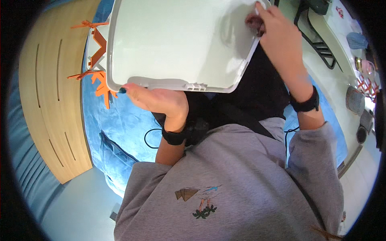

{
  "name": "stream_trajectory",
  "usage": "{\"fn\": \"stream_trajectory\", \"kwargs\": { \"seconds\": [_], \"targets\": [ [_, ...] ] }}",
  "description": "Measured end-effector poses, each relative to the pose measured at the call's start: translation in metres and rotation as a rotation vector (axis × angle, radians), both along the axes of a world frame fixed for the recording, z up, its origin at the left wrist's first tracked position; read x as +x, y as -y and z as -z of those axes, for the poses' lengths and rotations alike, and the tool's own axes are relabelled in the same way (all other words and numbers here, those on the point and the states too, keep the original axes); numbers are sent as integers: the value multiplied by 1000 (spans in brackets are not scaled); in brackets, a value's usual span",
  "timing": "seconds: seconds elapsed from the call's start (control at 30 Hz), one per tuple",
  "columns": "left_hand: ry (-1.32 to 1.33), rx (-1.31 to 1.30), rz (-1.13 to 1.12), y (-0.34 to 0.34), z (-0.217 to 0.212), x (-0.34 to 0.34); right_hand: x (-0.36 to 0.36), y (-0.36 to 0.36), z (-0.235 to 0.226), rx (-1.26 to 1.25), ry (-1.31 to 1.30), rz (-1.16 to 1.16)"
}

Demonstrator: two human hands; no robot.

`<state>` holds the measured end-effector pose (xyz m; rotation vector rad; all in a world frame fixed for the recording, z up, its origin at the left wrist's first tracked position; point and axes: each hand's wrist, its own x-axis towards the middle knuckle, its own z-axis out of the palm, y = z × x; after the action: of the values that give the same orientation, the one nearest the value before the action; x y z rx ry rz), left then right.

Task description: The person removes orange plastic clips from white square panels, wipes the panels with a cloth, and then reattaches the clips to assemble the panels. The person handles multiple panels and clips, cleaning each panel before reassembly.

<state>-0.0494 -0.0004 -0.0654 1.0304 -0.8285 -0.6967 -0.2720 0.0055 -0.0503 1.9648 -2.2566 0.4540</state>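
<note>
A white rectangular plastic lid (173,44), with a raised rim and a small notched clip on its near edge, is tilted up in front of me. My left hand (157,101) is closed on its near left corner, thumb along the rim and the other fingers hidden underneath. At the far right edge my right hand (279,38) grips the rim, with its fingers curled over the inner side. Orange angular cut-out pieces (105,86) stick out from behind the lid's left side, partly covered by it, beside a white surface.
A blue plush cover (116,128) lies beneath and around my lap. To the left stands a wooden panel (60,88) with long slots. On the right, a white table (337,68) carries a black frame-like stand (321,50), a mesh cup (355,99) and small items.
</note>
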Motion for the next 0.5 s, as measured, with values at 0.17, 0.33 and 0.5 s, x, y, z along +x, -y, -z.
{"fn": "stream_trajectory", "kwargs": {
  "seconds": [0.17, 0.33, 0.5],
  "targets": [
    [-1, 46, -56, -6, -9, -11, 0, 12, 5, 25, -15, 74],
    [64, 198, -143, -6, -19, -22, 45, -11, 45, 68, -499, 1],
    [135, 247, -367, -16, -24, -41, 86, -60, 24, 490, -338, -103]
  ]
}}
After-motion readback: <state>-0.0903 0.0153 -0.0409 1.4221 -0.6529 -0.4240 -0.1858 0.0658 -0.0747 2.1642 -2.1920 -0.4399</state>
